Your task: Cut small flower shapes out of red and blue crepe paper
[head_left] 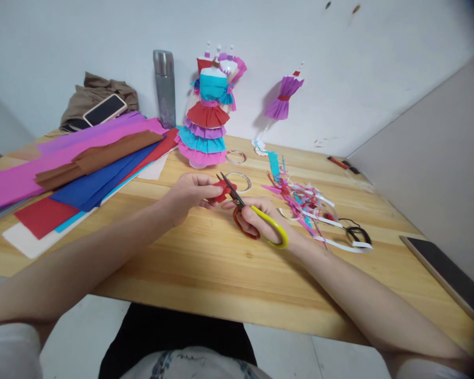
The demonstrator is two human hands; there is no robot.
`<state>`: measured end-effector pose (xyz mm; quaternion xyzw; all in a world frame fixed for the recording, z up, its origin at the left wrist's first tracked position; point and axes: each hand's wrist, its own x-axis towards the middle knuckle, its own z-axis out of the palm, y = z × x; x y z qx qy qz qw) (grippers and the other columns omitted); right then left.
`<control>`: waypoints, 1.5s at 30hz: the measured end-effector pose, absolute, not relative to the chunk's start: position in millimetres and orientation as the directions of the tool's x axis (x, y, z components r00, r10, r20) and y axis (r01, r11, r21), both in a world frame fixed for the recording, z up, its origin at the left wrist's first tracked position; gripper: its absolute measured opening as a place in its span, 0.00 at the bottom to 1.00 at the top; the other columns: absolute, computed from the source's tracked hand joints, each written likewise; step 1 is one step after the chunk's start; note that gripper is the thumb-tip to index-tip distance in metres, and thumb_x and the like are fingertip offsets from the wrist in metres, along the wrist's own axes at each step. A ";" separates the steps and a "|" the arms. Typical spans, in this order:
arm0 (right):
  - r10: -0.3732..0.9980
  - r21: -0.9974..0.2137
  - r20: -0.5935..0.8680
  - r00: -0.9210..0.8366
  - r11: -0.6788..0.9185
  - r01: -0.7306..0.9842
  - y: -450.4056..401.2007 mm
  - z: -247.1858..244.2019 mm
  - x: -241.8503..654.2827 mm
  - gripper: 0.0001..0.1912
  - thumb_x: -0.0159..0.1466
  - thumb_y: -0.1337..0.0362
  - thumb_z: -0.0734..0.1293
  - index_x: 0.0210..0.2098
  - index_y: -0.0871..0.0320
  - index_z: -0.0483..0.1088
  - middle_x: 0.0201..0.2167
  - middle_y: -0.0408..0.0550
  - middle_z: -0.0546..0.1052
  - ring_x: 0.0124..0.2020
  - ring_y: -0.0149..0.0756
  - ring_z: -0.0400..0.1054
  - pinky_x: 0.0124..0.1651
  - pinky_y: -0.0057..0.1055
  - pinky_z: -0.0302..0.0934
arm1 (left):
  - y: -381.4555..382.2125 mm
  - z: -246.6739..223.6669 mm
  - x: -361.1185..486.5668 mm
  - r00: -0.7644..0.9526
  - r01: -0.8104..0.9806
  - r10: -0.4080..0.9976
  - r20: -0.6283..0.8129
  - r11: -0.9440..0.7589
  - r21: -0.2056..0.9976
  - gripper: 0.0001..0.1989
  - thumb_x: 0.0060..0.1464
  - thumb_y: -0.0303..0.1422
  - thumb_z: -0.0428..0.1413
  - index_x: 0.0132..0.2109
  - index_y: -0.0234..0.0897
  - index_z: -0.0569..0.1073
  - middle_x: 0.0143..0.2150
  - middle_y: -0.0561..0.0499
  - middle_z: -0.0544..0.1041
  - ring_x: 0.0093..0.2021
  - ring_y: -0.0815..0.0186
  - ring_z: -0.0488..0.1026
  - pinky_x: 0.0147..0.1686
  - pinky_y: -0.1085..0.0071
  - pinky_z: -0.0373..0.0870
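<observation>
Above the middle of the wooden table, my left hand pinches a small piece of red crepe paper between thumb and fingers. My right hand grips scissors with one yellow and one red handle loop. The dark blades are slightly parted and lie across the red paper, pointing up and left. Whether they are cutting into it, I cannot tell. Just behind the blades rests a roll of tape. Farther back stands a small dress form in a tiered paper dress of turquoise, red, purple and pink.
Folded crepe sheets cover the left side, with a phone, brown cloth and a flask behind. Paper scraps are heaped right of centre. A purple-dressed form stands by the wall; a tablet lies at right.
</observation>
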<state>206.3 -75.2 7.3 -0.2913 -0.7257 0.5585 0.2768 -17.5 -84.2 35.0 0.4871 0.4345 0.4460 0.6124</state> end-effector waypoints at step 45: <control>0.744 -0.985 -0.013 -0.668 0.107 0.139 -81.6 8.8 205.3 0.36 0.64 0.35 0.67 0.51 0.63 0.75 0.26 0.42 0.72 0.20 0.25 0.61 0.22 0.26 0.57 | -85.1 47.8 -14.2 0.158 -0.051 0.977 -0.142 0.152 0.987 0.06 0.43 0.31 0.64 0.24 0.33 0.76 0.24 0.50 0.77 0.27 0.69 0.72 0.32 0.71 0.71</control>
